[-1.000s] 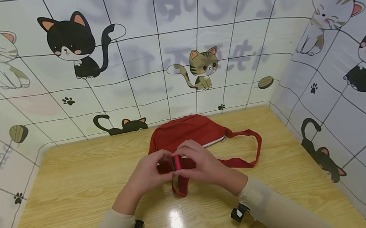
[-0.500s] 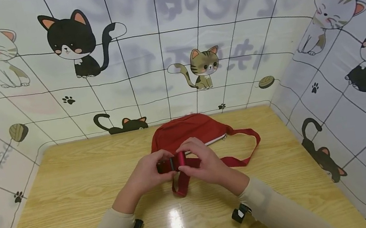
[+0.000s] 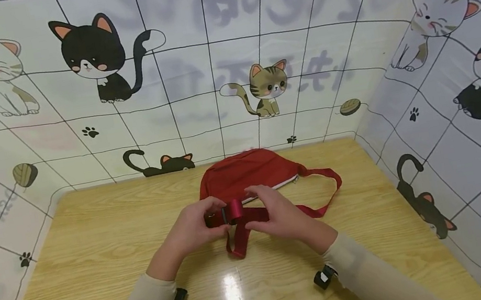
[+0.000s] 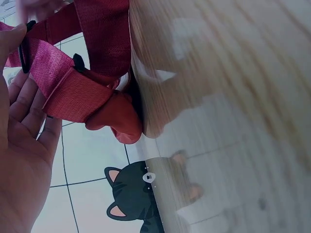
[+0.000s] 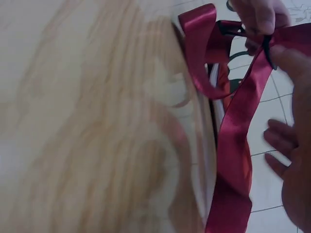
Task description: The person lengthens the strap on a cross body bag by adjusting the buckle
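A red waist bag (image 3: pixel 244 170) lies on the table with its red strap (image 3: pixel 256 215) in front of it. My left hand (image 3: pixel 189 227) pinches the strap at a black slider buckle (image 4: pixel 23 56), thumb on one side and fingers on the other. A short fold of webbing (image 3: pixel 235 208) stands up from the slider. My right hand (image 3: pixel 282 217) is just right of that fold, thumb and fingers spread apart around the strap. The right wrist view shows its thumb beside the slider and its other fingers (image 5: pixel 279 141) off the webbing.
The wooden table (image 3: pixel 116 234) ends at a cat-print sheet (image 3: pixel 189 73) behind and at the sides. One strap loop (image 3: pixel 335 187) trails to the right of the bag, and another loop (image 3: pixel 238 250) hangs toward the front. Small black wrist cameras (image 3: pixel 324 277) sit at both cuffs.
My right hand has let go of the webbing and moved right with its fingers spreading. A fold of strap has come up through the slider. My left hand keeps its place.
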`<state>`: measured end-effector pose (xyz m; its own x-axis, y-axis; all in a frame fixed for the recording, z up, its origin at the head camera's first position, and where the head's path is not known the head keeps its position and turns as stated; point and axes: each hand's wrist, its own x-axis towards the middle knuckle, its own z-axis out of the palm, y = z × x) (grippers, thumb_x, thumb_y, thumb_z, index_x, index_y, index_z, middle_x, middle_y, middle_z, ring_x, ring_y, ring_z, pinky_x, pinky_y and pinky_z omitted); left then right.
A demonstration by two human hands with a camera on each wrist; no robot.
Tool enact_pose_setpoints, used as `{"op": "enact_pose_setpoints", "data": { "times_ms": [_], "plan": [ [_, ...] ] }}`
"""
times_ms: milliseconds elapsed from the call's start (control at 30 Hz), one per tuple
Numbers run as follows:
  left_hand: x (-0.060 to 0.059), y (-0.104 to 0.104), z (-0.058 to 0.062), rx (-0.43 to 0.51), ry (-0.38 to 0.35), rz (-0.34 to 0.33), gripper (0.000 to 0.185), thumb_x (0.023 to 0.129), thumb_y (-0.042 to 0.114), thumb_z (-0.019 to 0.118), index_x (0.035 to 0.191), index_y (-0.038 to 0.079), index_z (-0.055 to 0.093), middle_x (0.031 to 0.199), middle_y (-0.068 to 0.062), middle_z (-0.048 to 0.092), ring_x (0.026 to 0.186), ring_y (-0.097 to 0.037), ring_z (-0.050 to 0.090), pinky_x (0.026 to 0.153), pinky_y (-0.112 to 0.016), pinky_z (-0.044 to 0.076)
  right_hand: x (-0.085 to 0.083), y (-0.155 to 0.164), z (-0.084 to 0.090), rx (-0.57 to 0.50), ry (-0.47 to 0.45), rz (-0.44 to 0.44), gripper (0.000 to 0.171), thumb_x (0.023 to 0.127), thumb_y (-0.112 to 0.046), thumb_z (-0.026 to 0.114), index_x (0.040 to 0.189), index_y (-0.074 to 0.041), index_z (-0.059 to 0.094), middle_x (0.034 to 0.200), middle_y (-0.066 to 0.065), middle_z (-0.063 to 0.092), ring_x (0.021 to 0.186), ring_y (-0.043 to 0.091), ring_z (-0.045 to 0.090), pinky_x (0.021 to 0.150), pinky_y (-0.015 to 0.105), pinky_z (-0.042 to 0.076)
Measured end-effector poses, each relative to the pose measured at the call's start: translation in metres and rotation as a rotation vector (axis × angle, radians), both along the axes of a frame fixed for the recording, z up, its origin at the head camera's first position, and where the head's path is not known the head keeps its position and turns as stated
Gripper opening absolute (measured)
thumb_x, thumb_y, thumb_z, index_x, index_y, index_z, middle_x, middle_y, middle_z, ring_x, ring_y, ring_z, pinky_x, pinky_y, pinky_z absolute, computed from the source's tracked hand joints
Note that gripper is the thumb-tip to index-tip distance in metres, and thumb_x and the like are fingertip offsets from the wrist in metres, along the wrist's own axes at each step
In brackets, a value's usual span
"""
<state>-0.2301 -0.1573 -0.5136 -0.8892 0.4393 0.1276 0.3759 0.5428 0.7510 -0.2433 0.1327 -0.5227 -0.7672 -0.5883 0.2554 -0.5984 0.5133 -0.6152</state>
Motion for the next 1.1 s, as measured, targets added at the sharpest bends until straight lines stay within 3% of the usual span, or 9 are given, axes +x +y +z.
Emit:
{"op": "enact_pose_setpoints", "data": {
  "times_ms": [133,333,600,800,1100],
  "plan": [
    [-0.001,0.001,-0.001,0.003,-0.013,0.002,0.046,0.089,0.019,0.096,0.127,0.023,0.071,0.112,0.008,0.076,0.108,-0.028,0.073,0.095,-0.053,0.06,-0.003,0.009,-0.011,0.138,-0.051,-0.034,0.082,0.094,-0.03,0.092,0.159,-0.008,0.048,0.138,0.008,0.069,0.123,0.026,0.069,0.106,0.048,0.057],
    [0.0,-0.001,0.001,0.01,-0.014,0.005,0.046,0.088,0.019,0.096,0.127,0.022,0.071,0.111,0.008,0.075,0.107,-0.029,0.073,0.094,-0.054,0.061,-0.004,0.013,-0.02,0.174,-0.057,-0.043,0.066,0.099,-0.02,0.087,0.155,-0.015,0.054,0.115,-0.002,0.071,0.096,0.014,0.068,0.086,0.039,0.059],
    [0.0,-0.002,0.002,-0.002,0.001,-0.009,0.044,0.089,0.022,0.096,0.126,0.021,0.071,0.107,0.009,0.075,0.101,-0.028,0.072,0.09,-0.054,0.061,-0.003,0.019,-0.02,0.277,0.054,-0.025,0.059,0.098,-0.035,0.088,0.149,-0.021,0.062,0.138,-0.001,0.068,0.101,0.013,0.067,0.085,0.035,0.058],
    [-0.001,-0.003,0.0,-0.021,0.024,-0.026,0.044,0.089,0.023,0.096,0.125,0.021,0.071,0.104,0.009,0.075,0.097,-0.023,0.072,0.086,-0.047,0.061,-0.002,0.027,-0.015,0.293,0.136,0.02,0.051,0.099,-0.033,0.086,0.144,-0.023,0.066,0.125,-0.005,0.067,0.084,0.011,0.062,0.071,0.029,0.053],
    [-0.002,-0.003,-0.002,-0.03,0.039,-0.037,0.043,0.087,0.022,0.097,0.122,0.018,0.072,0.104,0.005,0.077,0.097,-0.021,0.073,0.087,-0.045,0.061,-0.005,0.043,-0.015,0.325,0.167,0.053,0.046,0.1,-0.036,0.083,0.142,-0.024,0.069,0.115,-0.008,0.063,0.08,0.007,0.058,0.067,0.025,0.051]
  ]
}}
